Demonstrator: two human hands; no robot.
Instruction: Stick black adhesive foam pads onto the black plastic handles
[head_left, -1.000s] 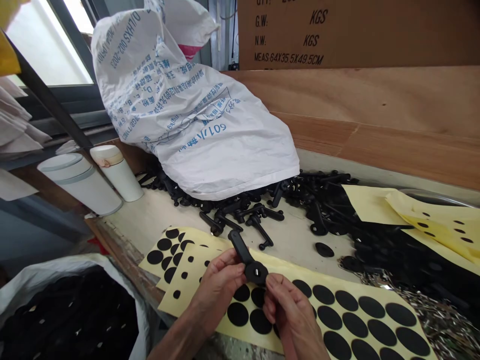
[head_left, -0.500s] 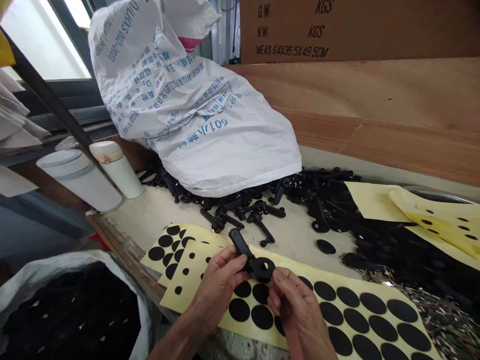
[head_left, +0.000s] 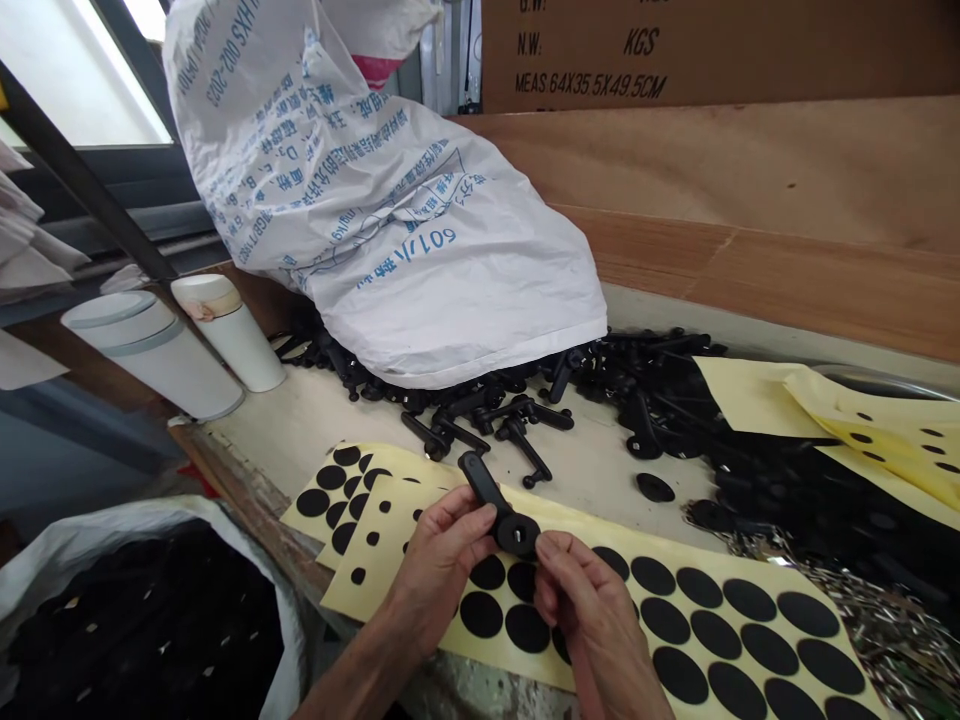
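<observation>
My left hand [head_left: 450,545] is closed on a black plastic crank handle [head_left: 484,482], thumb on top near its round end. Over that round end lies a black ring-shaped sticker [head_left: 508,536], with a bit of metal showing in its hole. My right hand [head_left: 589,600] pinches the right edge of the ring between thumb and fingertips. Beneath both hands spreads a yellow backing sheet [head_left: 600,530] with rows of black round stickers [head_left: 716,635]. Further yellow sheets [head_left: 347,588] with black dots and discs overlap it on the left.
Black crank handles [head_left: 517,435] lie heaped behind, partly under a white woven sack [head_left: 465,310]. Small metal pieces [head_left: 874,620] and more yellow sheets [head_left: 757,400] are at right. Two white flasks [head_left: 161,355] stand left, above an open sack of black parts [head_left: 289,590].
The ring has settled over the handle's round end; before, it sat askew with a light gap in its hole. Both hands stay almost in place. The view has shifted slightly.
</observation>
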